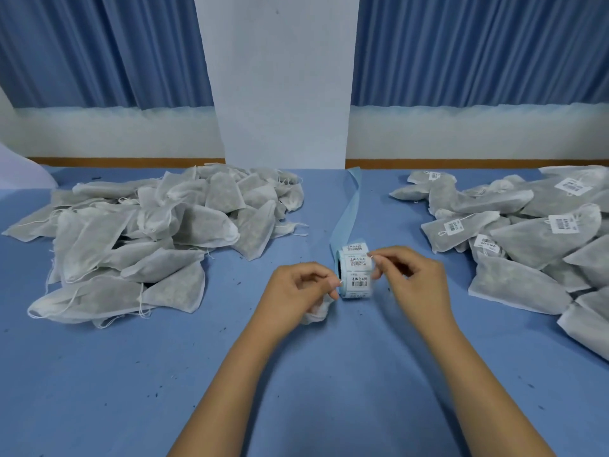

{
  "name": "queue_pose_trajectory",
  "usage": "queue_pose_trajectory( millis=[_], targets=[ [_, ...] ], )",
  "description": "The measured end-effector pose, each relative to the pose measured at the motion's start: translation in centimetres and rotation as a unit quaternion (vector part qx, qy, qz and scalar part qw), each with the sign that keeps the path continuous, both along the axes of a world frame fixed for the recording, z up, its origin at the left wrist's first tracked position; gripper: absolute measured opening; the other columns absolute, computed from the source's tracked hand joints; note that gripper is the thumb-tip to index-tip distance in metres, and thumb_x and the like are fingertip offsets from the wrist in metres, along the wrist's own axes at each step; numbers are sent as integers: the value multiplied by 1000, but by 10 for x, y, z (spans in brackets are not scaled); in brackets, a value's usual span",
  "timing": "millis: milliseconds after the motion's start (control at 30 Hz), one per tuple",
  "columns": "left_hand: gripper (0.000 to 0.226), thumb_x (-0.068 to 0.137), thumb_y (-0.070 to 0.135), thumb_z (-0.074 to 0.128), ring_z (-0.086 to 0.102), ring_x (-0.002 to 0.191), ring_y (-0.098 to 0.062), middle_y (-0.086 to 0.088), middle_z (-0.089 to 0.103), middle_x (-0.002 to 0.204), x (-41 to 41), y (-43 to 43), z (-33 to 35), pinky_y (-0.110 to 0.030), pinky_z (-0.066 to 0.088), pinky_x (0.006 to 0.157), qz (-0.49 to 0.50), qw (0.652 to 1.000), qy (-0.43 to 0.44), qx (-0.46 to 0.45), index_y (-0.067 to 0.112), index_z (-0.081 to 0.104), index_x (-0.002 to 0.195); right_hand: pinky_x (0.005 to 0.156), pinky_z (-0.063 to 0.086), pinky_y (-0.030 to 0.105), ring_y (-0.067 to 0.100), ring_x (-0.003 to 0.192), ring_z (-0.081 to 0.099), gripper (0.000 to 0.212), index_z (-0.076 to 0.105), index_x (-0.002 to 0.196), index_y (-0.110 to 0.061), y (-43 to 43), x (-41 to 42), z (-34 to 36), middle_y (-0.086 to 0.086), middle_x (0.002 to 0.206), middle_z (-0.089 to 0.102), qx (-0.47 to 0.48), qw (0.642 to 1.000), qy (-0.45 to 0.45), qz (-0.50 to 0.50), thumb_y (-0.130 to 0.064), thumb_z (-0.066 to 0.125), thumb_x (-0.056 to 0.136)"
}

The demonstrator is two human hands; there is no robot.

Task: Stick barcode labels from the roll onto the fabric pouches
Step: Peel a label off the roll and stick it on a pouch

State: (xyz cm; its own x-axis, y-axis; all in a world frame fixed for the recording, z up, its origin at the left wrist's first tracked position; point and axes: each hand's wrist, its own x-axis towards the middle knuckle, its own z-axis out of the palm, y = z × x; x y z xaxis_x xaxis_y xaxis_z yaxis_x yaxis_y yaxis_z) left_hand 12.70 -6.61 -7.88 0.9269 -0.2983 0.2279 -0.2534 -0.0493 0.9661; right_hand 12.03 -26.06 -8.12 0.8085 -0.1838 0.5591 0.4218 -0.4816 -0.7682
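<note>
Peeling a label off the roll (356, 273) at frame centre, right hand (412, 278) pinching its edge, left hand (298, 290) clutching a pouch (316, 313), needing pressing on next.

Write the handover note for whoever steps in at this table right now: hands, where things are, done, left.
Left hand: fingertips at the label roll, with a bunched pouch tucked under the palm.
Right hand: pinching at the edge of a label on the roll, peeling.
Roll stands mid-table; empty blue backing strip trails away behind it.
Done: labelled pouches heaped on the right.
Left: unlabelled pile on the left, plus the pouch in hand.
</note>
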Motion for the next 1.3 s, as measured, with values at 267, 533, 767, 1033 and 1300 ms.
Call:
queue_pose_trajectory(
  millis=[267,533,767,1033,1300],
  targets=[
    [12,80,24,68,37,42,-5,-6,76,89,-3,-5,0,-14,41,55,-51,986,17,-160,21,79,76,57,35,14,4,60,49,20,69,69,-20,3,-4,1,-2,57,63,15,998,66,-14,-7,66,85],
    [16,87,6,70,53,56,15,16,73,103,-3,-1,-8,-11,45,63,126,975,-163,86,20,78,87,57,37,23,7,61,41,10,76,84,-17,28,-18,-1,-8,67,41,-198,975,-37,93,-12,68,81],
    [8,83,6,75,52,46,-7,14,74,91,-7,-5,-6,-19,46,57,39,978,-164,124,14,76,82,64,33,2,0,70,41,9,75,79,-6,15,-19,9,-18,75,58,-162,976,-140,31,1,70,76],
    [21,85,8,72,47,47,-2,15,68,72,-11,-13,-6,-11,35,50,53,994,-89,19,25,71,73,69,46,34,19,63,59,17,69,72,-20,16,-16,10,6,75,63,44,997,57,14,-6,70,82],
    [25,87,8,70,49,44,1,9,71,75,-11,-16,-4,-10,37,49,132,987,-79,-38,28,71,72,58,42,15,7,50,57,23,68,63,-23,28,-19,3,-5,60,63,-4,987,129,94,-6,70,78]
  ],
)
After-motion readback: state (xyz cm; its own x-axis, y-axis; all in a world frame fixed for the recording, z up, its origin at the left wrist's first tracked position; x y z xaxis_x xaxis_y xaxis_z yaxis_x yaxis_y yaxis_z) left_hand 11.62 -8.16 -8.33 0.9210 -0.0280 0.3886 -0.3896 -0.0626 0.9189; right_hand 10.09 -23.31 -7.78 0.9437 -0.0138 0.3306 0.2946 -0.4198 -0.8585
